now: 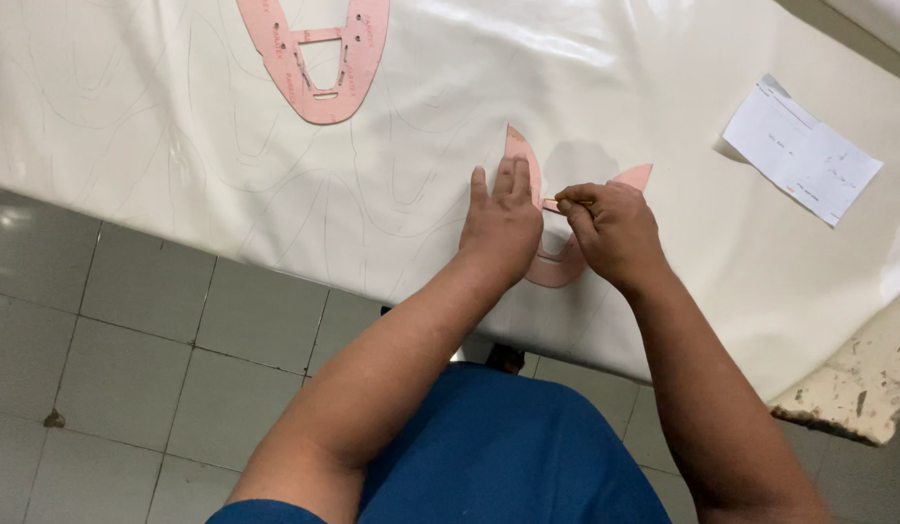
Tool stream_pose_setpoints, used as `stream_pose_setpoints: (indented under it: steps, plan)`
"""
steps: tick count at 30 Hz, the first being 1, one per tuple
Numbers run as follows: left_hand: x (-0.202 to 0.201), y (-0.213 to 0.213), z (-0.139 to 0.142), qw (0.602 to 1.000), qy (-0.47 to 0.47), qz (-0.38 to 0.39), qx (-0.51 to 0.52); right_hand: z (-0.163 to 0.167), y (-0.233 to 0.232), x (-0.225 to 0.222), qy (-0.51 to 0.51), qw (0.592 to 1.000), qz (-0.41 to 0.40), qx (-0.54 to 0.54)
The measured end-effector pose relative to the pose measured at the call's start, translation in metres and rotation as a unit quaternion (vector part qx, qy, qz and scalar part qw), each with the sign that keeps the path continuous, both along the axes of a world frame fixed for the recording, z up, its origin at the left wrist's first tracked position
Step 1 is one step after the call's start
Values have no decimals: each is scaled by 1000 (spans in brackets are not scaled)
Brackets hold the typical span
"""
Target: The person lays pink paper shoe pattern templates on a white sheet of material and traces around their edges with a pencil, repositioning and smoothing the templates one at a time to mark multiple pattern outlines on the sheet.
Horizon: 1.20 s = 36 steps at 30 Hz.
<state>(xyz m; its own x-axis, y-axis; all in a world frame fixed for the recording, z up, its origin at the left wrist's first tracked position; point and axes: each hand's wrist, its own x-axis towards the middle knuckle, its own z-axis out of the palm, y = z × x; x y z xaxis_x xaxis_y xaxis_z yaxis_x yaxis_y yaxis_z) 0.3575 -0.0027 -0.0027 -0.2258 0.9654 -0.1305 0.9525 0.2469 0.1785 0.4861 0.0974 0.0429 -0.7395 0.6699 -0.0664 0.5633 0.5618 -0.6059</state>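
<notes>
Pink template [564, 269] flat under left hand [501, 225], beside right hand [613, 230].

Grey tiled floor [130, 340] lies below a chipped table edge [858, 388].

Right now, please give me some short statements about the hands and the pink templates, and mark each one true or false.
1. The left hand lies flat on a pink template. True.
2. The right hand is empty. False: it holds a thin pencil-like tool.
3. A second pink template lies farther up on the cream sheet. True.
4. The white paper slip lies under the left hand. False: it lies apart, to the right.
5. The sheet is free of drawn lines. False: faint traced outlines cover it.
</notes>
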Motion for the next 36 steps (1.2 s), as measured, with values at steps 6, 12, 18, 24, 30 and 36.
stream_pose_setpoints:
  steps: [6,12,18,24,30,36]
  plan:
    - [-6,0,2,1000,6,-17,-6,0,-10,3,19,1000,-20,2]
    - [-9,3,15,999,-14,-18,-40,0,-25,9,21,999,10,36]
    - [-8,3,13,998,-10,-36,-53,6,-34,34,-33,997,65,13]
    - [-8,3,-3,998,6,-48,-36,7,-14,37,-41,997,-6,67]
    - [-6,2,-18,998,35,-48,32,4,0,33,-22,998,-43,41]
    - [-2,3,-13,998,-49,-44,19,5,3,36,-35,996,-80,-35]
